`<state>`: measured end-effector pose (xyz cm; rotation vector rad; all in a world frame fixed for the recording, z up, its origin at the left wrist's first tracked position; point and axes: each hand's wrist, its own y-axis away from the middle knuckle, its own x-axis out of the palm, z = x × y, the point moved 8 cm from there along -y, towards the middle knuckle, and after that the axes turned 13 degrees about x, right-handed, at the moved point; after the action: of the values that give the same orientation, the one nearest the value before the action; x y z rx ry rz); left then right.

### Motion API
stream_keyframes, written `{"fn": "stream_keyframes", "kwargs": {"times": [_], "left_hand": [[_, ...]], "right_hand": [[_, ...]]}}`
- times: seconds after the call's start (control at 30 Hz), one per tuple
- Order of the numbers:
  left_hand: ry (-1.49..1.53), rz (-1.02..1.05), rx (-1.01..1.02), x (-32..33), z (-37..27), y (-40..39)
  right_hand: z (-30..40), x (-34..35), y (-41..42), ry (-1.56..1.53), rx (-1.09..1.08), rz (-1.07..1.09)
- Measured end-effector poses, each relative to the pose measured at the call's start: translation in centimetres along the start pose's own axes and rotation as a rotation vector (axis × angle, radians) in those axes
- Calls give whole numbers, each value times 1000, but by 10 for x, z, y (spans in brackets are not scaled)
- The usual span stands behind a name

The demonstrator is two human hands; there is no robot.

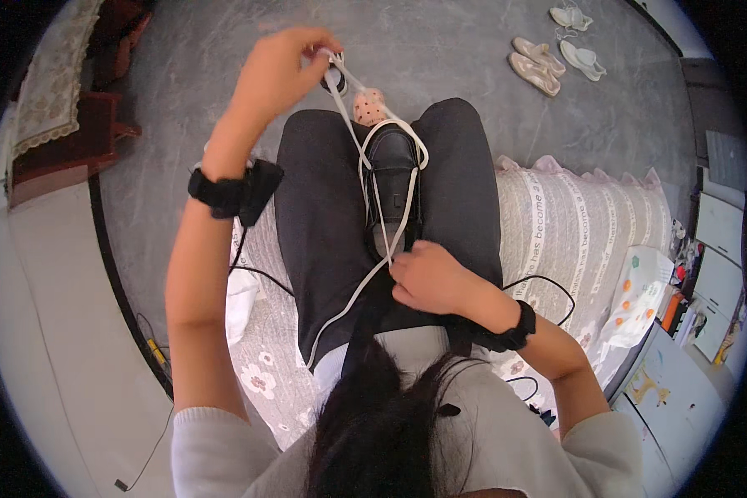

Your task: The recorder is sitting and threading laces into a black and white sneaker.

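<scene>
A black shoe [396, 180] rests between my thighs, its toe pointing away from me. A long white shoelace [348, 118] is threaded at its sides and loops over its toe. My left hand [292, 68] is raised beyond my knees and pinches a stretch of this lace, which runs up from the shoe. Close by the heel opening, my right hand [426, 277] has its fingers closed where a straight strand of lace ends. Its fingertips are partly hidden, and they may also touch the heel. One loose length of lace trails over my left thigh towards my waist.
On the grey floor below are a pink clog [369, 106] and a dark shoe [333, 81]. Beige shoes [537, 65] and white shoes [582, 59] lie farther right. I sit on a patterned bedcover [573, 230]. Black cables [551, 286] run beside both thighs.
</scene>
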<state>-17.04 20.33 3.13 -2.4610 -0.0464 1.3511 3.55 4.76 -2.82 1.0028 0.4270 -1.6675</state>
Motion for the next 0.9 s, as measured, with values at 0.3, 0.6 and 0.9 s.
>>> {"fn": "stream_keyframes", "kwargs": {"times": [0.3,0.6,0.9], "left_hand": [[166,99,-169,90,8,66],[127,362,-350,124,8,97],[-47,532,-307,137,-60,146]], "right_hand": [[46,-20,57,-501,-168,429],[50,-19,87,-1142,-112,547],[58,-12,74,-765,-145,797]]}}
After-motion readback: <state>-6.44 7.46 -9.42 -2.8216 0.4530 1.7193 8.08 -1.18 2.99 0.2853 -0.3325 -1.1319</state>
